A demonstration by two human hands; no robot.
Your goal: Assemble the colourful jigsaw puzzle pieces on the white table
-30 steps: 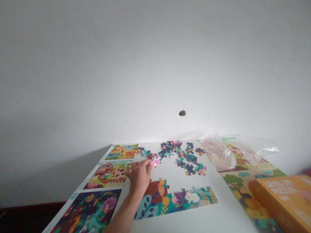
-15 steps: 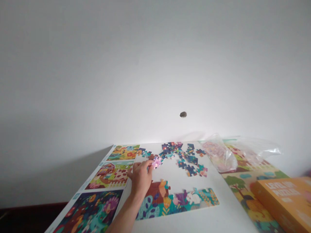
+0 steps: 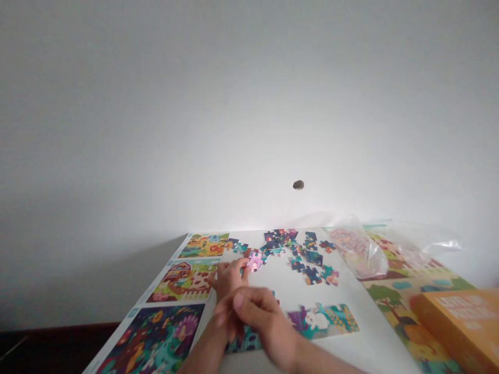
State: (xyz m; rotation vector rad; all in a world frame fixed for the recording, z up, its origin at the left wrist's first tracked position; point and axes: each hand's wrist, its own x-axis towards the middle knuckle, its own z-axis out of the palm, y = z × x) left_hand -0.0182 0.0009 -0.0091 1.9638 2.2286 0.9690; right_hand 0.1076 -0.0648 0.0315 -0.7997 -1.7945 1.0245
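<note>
Two hands work above the jigsaw puzzle [image 3: 323, 321]: left hand [image 3: 229, 278] pinches a pink piece [image 3: 255, 261] by its edge for steady control; right hand [image 3: 257, 317], fingers together, grip unclear.

"LEVEL UP PUZZLES" in pale letters across the orange box [image 3: 456, 332]

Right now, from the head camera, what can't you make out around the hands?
Right hand: motion-blurred, so anything in it cannot be told.
Assembled puzzle section: its left part is hidden behind that hand.
Pink puzzle piece: partly covered by the left hand.
Orange box: cut off by the right edge.
Plastic bag: contents blurred by the film.
</note>
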